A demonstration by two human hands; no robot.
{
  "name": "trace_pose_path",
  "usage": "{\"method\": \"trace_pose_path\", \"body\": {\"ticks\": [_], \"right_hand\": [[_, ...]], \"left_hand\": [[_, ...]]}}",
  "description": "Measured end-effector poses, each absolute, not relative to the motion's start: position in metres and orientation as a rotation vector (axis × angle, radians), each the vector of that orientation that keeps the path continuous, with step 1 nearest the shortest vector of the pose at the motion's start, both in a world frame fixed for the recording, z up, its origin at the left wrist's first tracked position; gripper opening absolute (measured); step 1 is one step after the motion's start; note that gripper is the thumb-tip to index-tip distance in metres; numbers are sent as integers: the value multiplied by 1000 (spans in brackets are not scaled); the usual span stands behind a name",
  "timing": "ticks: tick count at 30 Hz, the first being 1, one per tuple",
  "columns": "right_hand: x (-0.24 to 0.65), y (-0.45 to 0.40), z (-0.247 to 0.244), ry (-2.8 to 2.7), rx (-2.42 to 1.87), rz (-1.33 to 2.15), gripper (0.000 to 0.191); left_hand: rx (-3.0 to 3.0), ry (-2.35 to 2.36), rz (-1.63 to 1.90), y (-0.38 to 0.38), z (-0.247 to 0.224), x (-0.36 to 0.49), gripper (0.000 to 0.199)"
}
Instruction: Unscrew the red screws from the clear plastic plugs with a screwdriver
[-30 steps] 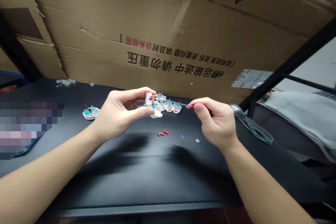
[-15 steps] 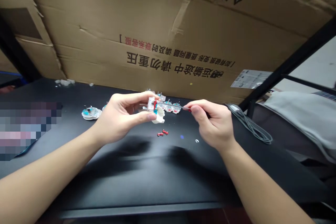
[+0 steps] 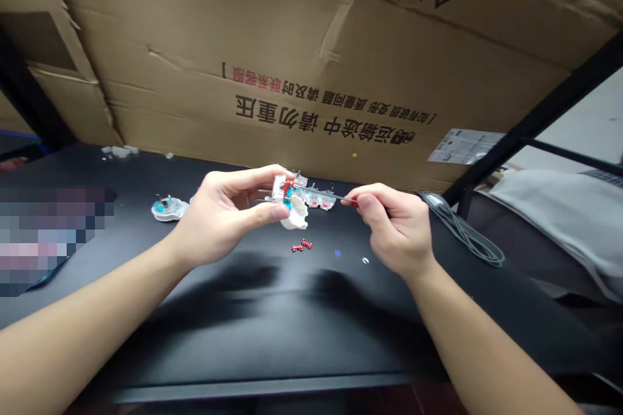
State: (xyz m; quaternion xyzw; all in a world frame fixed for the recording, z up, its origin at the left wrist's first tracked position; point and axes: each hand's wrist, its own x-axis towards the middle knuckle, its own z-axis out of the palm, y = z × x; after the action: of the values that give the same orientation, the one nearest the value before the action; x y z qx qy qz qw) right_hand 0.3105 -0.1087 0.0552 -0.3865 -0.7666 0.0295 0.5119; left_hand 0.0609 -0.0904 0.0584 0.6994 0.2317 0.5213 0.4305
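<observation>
Where cardboard (image 3: 170,26) stands behind the black table (image 3: 219,350), a clear piece (image 3: 168,209) lies left. The left hand's (image 3: 219,217) fingers pinch and partly hide a white housing (image 3: 294,214), tilted slightly since the earlier frame, above red parts (image 3: 302,246). The right hand's (image 3: 399,224) fingers grip a thin tool (image 3: 328,194) aimed at it; a cable (image 3: 467,233) lies rightward.

Upside-down-printed brown cardboard (image 3: 195,32) spans nine to one o'clock behind the black tabletop (image 3: 253,337); a pale wall (image 3: 588,123) shows at three o'clock.
</observation>
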Motion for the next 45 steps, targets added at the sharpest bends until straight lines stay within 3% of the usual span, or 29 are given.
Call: {"method": "trace_pose_path", "body": {"ticks": [7,15,23,26,30,35,37,42,45], "right_hand": [[312,-107,52,-1834,-934,173,33],[314,-103,52,-1834,-976,543,42],[312,-110,65,-1807,-878,83,1],[314,-111,65,-1842,-954,129,6],[314,-109,62,-1998,-1061,419,33],[316,-108,65,-2009,-1068,639,45],[316,-110,68,-2026,-1067,525,41],[316,-114,68,-1993,-826,-228,15],[318,-114,65,-1924,-727,-364,7]], "left_hand": [[1752,583,1269,-89,57,59,31],[2046,667,1281,-86,64,51,33],[2166,720,1223,-82,56,50,31],[2094,720,1240,-84,55,53,31],[2025,721,1314,-88,60,55,39],[2321,732,1299,-88,64,51,29],[2356,727,1278,-87,64,50,28],[2114,734,1161,-87,61,53,25],[1972,713,1063,-88,60,56,24]]}}
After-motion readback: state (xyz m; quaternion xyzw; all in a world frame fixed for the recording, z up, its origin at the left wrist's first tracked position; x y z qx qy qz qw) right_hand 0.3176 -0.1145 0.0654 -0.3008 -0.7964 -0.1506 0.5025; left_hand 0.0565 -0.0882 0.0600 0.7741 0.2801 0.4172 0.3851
